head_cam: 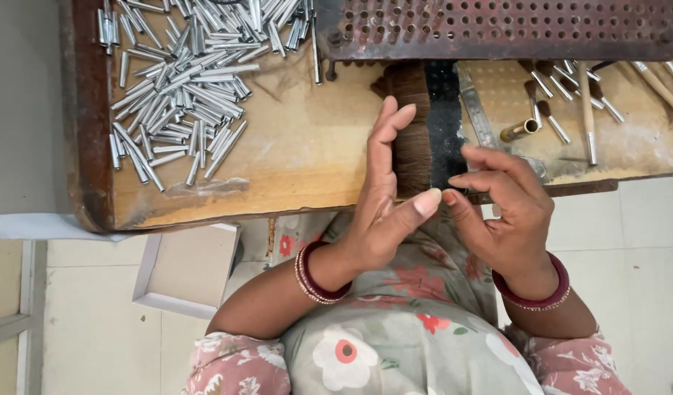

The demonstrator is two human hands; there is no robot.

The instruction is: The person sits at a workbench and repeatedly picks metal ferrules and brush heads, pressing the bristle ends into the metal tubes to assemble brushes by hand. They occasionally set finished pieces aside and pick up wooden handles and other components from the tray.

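A flat bundle of brown bristle hair [412, 124] lies on the wooden bench [307, 153], bound by a black strip [445, 124] along its right side. My left hand [384, 212] is raised with its fingers straight and apart, its palm against the near end of the bundle. My right hand [508, 212] hovers just right of the black strip, fingers curled, thumb tip close to my left thumb. Whether a few hairs are pinched between the thumbs I cannot tell.
A heap of several small silver metal tubes [182, 88] covers the bench's left part. A rusty perforated metal plate [497, 29] lies at the back. Several finished brushes [570, 102], a brass tube [519, 130] and a metal ruler [479, 110] lie at the right. A white box [190, 271] stands on the floor.
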